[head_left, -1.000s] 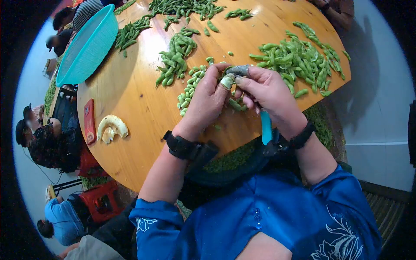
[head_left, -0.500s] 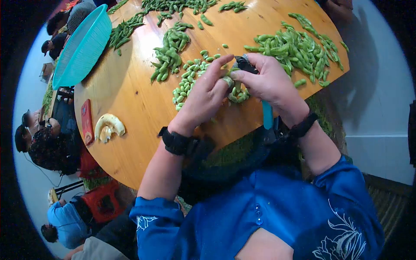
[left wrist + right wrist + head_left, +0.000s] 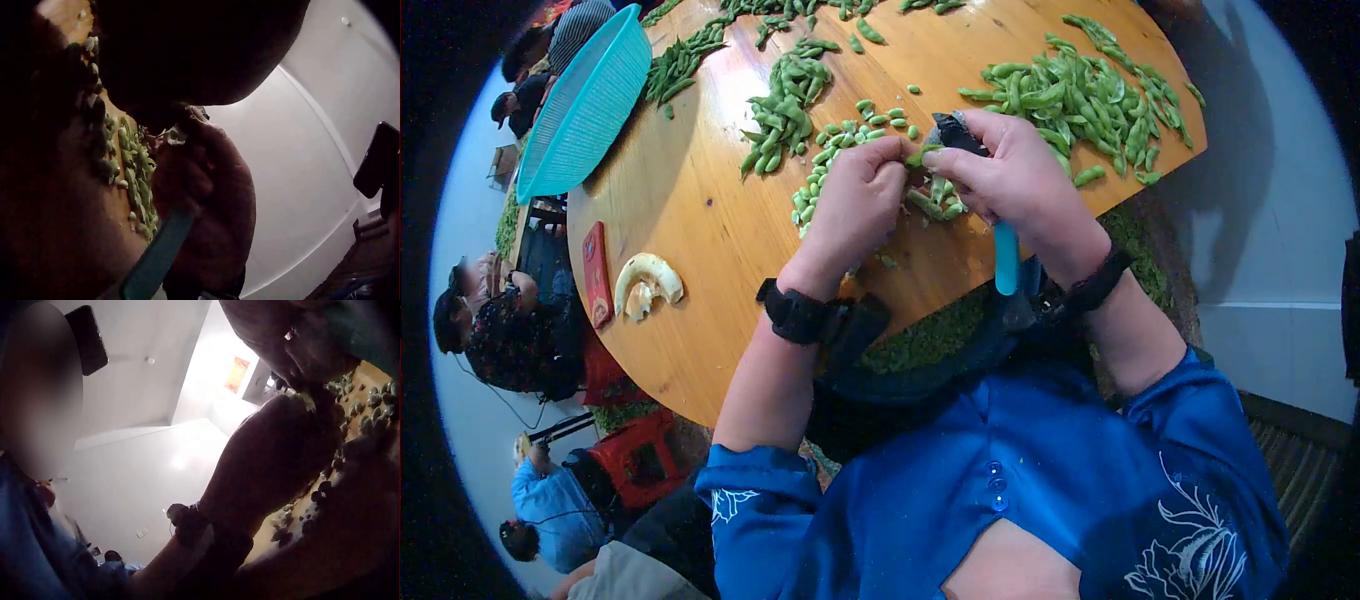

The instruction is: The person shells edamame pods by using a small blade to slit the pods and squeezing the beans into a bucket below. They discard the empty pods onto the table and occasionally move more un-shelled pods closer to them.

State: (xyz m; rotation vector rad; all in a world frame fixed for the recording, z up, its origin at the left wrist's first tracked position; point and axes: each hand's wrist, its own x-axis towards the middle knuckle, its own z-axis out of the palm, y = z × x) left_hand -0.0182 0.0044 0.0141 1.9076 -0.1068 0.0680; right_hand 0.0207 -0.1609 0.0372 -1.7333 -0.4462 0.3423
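Note:
In the head view, my left hand (image 3: 860, 200) and right hand (image 3: 1020, 175) meet above the table. Between their thumbs and fingers they pinch a green soybean pod (image 3: 920, 155). A turquoise handle (image 3: 1006, 258) sticks out below the right palm and shows larger in the left wrist view (image 3: 159, 256); the rest of that tool is hidden in the hand. Something black (image 3: 958, 135) covers the right index finger area. Just under the hands lie opened pods (image 3: 938, 200). Shelled green beans (image 3: 808, 197) spread beside the left hand.
Unshelled pods (image 3: 1090, 110) are heaped at the right, with another pile (image 3: 783, 105) beyond the beans. A turquoise basket (image 3: 585, 115) stands tilted at the table's left edge. A red phone (image 3: 596, 275) and a half-ring of pale bread (image 3: 655, 275) lie at left. Other people sit farther left.
The hands have drawn slightly apart and turned, with the left fingers curling in. A pod now shows between them, and opened pods beneath are more visible. The view has shifted a little.

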